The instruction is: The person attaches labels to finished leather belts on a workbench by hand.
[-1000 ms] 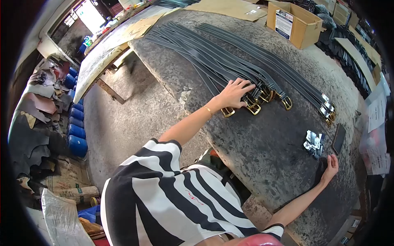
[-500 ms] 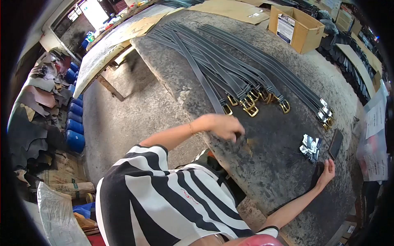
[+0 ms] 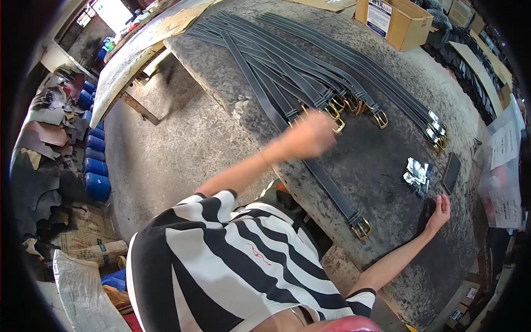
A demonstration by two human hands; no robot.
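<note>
My left hand (image 3: 312, 135), blurred by motion, is over the near ends of the dark belts (image 3: 287, 66), beside their gold buckles (image 3: 336, 110); its fingers cannot be made out. One belt (image 3: 332, 191) runs from under that hand toward the table's near edge, its gold buckle (image 3: 360, 228) facing me. My right hand (image 3: 440, 213) rests on the table at the right, fingers stretched out and nothing visible in them. It is just below a dark phone-like slab (image 3: 451, 172) and a heap of silvery and black pieces (image 3: 417, 176).
A second row of belts (image 3: 359, 66) ends in white-tagged buckles (image 3: 437, 133). An open cardboard box (image 3: 392, 25) stands at the back of the worktable (image 3: 387, 249). A clear plastic bin (image 3: 502, 166) is at the right edge. Blue drums (image 3: 97, 185) and leather scraps (image 3: 44, 135) line the left.
The view has shifted slightly. My left hand has moved up toward the buckles, and a belt now lies across the table's near part. My right hand has stayed near the slab.
</note>
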